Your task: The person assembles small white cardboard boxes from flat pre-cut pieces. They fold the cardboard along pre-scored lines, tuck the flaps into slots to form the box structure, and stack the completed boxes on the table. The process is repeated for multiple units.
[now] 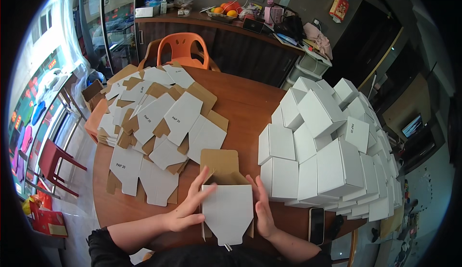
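A partly folded white carton (227, 212) stands in front of me at the table's near edge, its brown inner flap raised at the far end. My left hand (188, 210) is at its left side, fingers stretched and spread, the fingertips over its upper left edge. Along the right side, my right hand (263, 211) lies with straight fingers pointing away from me. Neither hand's fingers wrap round the carton. To the left is a loose heap of flat, unfolded white-and-brown cartons (153, 117). A tall stack of closed white boxes (321, 113) rises on the right.
All this stands on a round-ended brown wooden table (248, 108). A black phone (316, 225) lies by the stack's near side. Beyond the table are an orange chair (184, 45) and a dark sideboard (255, 51) with fruit and clutter. A dark red stool (57, 163) stands left.
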Available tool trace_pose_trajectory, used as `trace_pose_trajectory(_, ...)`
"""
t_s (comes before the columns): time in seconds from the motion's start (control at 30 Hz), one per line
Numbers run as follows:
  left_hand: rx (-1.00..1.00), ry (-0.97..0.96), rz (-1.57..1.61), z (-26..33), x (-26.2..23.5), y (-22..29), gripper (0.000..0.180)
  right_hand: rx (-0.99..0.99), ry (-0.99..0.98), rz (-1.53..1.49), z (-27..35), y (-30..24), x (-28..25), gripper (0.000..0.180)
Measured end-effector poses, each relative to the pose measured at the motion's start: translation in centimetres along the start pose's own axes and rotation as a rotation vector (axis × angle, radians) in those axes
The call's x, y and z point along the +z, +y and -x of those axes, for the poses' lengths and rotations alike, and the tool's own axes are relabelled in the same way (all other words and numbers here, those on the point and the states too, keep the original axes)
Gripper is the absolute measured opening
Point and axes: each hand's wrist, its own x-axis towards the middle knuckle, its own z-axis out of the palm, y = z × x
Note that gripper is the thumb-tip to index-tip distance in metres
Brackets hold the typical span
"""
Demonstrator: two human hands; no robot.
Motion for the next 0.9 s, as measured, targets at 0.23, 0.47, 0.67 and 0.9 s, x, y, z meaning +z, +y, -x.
trace_pose_trajectory(0.23,-0.024,-0.168,-0.117,-1.4,-1.2,1.8,0.087,-0.021,-0.055,0.297,0.2,-3.4,-2.3,0.044)
trace_pose_trajectory(0.47,-0.045,-0.175,-0.115,-1.5,-0.8,2.4,0.102,0.046,-0.413,0.423,0.0,-6.0,-3.5,0.092)
trace_pose_trajectory(0.67,-0.011,-0.183,-0.184,-1.6,-0.7,1.9,0.105,0.039,-0.559,0.459,-0.3,-6.7,-4.3,0.122)
trace_pose_trajectory(0.9,-0.012,-0.112,-0.179,-1.5,-0.5,1.6,0.101,0.02,-0.406,0.524,0.1,-5.6,-2.0,0.117)
